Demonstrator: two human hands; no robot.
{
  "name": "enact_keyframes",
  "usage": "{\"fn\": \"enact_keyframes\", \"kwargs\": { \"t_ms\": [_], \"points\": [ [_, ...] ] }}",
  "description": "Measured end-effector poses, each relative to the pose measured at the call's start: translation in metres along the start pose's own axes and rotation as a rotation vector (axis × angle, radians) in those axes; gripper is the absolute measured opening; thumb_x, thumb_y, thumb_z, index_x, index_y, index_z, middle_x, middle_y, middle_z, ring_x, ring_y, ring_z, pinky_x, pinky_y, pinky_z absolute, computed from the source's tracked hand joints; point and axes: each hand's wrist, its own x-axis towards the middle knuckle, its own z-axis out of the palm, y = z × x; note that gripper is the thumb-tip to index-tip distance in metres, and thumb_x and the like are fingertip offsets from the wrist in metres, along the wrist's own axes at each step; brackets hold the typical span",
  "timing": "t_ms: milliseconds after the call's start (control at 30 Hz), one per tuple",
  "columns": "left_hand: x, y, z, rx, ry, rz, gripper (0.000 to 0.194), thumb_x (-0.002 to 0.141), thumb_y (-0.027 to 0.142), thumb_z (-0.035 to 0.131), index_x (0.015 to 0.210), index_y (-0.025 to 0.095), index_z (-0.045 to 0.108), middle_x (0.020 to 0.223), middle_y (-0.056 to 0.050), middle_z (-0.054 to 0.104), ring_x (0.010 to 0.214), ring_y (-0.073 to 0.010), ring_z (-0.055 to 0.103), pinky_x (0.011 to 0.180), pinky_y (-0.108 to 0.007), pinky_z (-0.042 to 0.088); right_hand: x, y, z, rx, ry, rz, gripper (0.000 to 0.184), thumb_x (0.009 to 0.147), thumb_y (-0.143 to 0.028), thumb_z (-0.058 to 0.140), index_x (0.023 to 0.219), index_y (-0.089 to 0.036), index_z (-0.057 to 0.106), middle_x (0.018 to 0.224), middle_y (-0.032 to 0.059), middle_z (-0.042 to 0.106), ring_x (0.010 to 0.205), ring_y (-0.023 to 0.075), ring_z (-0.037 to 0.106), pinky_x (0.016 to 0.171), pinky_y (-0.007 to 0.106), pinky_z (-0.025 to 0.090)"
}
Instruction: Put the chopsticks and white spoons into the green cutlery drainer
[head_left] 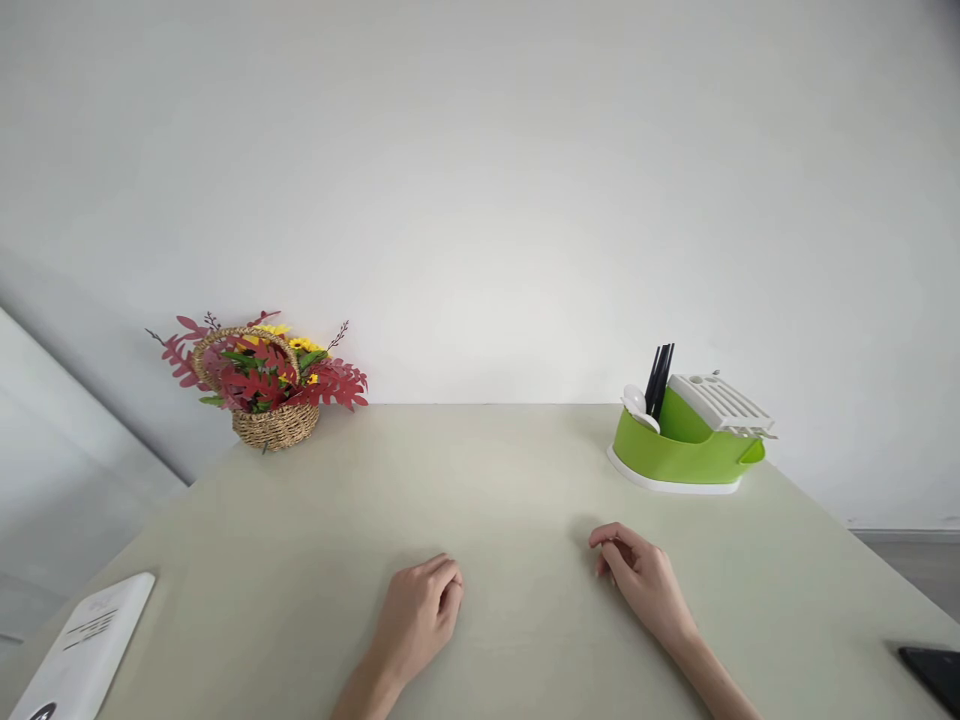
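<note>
Tabletop (pixel 517 640) underlies curled left hand (pixel 421 612), half-curled right hand (pixel 643 582).

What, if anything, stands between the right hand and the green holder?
Nothing visible. From the right hand to the green holder, just behind it toward the wall, I see only tabletop.

No lettering can be read: the flat white object (pixel 112 640) at the lower left bears several short dark lines of print (pixel 91 628), fainter marks (pixel 103 602) above them, and a dark round emblem (pixel 43 712) at its near end, partly cut off, all too small to decipher.
</note>
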Motion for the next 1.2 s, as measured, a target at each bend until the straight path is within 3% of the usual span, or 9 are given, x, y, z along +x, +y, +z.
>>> {"fn": "enact_keyframes", "kwargs": {
  "t_ms": [1000,1100,1200],
  "points": [
    [0.0,-0.004,0.002,-0.003,-0.016,-0.011,0.027,0.091,0.008,0.038,0.07,0.021,0.047,0.066,0.003,0.059,0.052,-0.0112,0.044,0.055,-0.026,0.028,0.002,0.006,0.001,0.004,0.001,0.002,0.026,0.092,-0.041,0.047,0.092,-0.025,0.067,0.066,-0.0011,0.069,0.064,0.0204,0.062,0.067,0.031,0.046],
    [0.0,-0.003,0.002,-0.011,-0.012,-0.017,0.027,0.09,0.008,0.038,0.069,0.021,0.048,0.067,0.003,0.061,0.052,-0.0112,0.046,0.055,-0.025,0.029,0.004,0.01,0.003,0.018,0.027,0.006,0.024,0.092,-0.04,0.048,0.094,-0.025,0.066,0.071,-0.001,0.069,0.063,0.0189,0.062,0.065,0.031,0.048],
    [0.0,-0.002,0.0,-0.027,-0.006,-0.023,0.027,0.09,0.008,0.038,0.069,0.021,0.049,0.068,0.002,0.062,0.054,-0.0115,0.049,0.056,-0.025,0.03,0.009,0.016,0.003,0.076,0.123,0.014,0.023,0.09,-0.04,0.051,0.102,-0.024,0.063,0.089,0.0024,0.073,0.072,0.019,0.067,0.066,0.03,0.052]
  ]
}}
